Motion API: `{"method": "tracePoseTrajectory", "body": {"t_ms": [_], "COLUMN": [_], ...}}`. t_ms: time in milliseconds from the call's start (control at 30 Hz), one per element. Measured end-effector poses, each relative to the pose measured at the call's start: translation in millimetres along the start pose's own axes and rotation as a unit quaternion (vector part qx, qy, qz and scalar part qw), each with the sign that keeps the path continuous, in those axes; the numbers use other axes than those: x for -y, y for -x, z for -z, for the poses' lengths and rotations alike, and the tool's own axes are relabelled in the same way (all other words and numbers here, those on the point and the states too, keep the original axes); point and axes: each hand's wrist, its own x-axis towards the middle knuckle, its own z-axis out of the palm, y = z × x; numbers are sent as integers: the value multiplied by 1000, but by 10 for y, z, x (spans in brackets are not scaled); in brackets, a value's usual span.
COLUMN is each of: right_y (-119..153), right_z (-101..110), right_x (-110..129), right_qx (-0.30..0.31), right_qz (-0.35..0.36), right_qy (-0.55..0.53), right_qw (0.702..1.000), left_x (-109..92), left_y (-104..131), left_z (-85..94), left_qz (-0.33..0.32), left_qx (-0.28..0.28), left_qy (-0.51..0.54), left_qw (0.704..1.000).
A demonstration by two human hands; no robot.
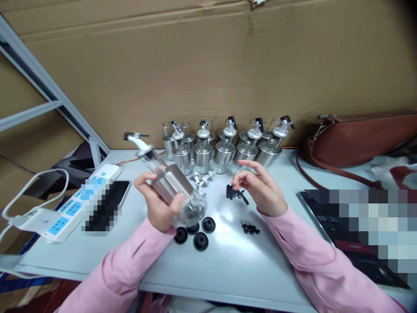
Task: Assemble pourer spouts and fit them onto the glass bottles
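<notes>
My left hand [159, 202] is wrapped round an oil dispenser bottle [176, 182], glass with a steel sleeve, tilted with its white spout and black lever to the upper left. Above the table my right hand [260, 187] holds nothing visible, its fingers bent and apart. Just beside its fingertips lie small black tubes [233, 191]. Tiny black caps [250, 228] sit nearer me. Several black round stoppers [201, 241] rest below the held bottle. Partly behind that bottle are white spout pieces [202, 178].
Two rows of similar bottles [202, 152] stand at the back against a cardboard wall [208, 65]; several front ones have spouts. On the left are a power strip [70, 208] and a phone [122, 195]. A brown bag [358, 141] and a tablet-like screen [325, 217] lie right.
</notes>
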Motion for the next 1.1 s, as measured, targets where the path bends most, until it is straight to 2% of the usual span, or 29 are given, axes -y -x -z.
{"method": "tracePoseTrajectory", "body": {"t_ms": [67, 133, 267, 400, 600, 767, 933, 1100], "right_y": [1, 4, 24, 48, 61, 85, 105, 113], "right_z": [7, 15, 29, 33, 50, 58, 51, 59], "right_x": [0, -1, 1, 9, 7, 0, -20, -34], "right_qx": [-5, -2, 13, 14, 17, 33, 46, 46], "right_qz": [-4, -5, -8, -11, -10, -22, -31, -37], "right_qy": [5, 4, -8, -10, 2, -7, -8, -11], "right_qw": [1000, 1000, 1000, 1000, 1000, 999, 998, 998], "left_x": [179, 411, 827, 1025, 1111, 1057, 1003, 1024], "left_y": [-162, -273, -339, -325, -326, -295, -286, -257], "left_z": [150, 301, 490, 493, 420, 422, 407, 405], "left_qz": [-52, -62, -53, -48, -14, 22, 64, 89], "left_qx": [-90, -105, -36, 35, 65, 88, 87, 93], "left_qy": [-66, -146, -197, -192, -169, -168, -209, -178], "left_qw": [992, 982, 978, 979, 983, 982, 972, 976]}}
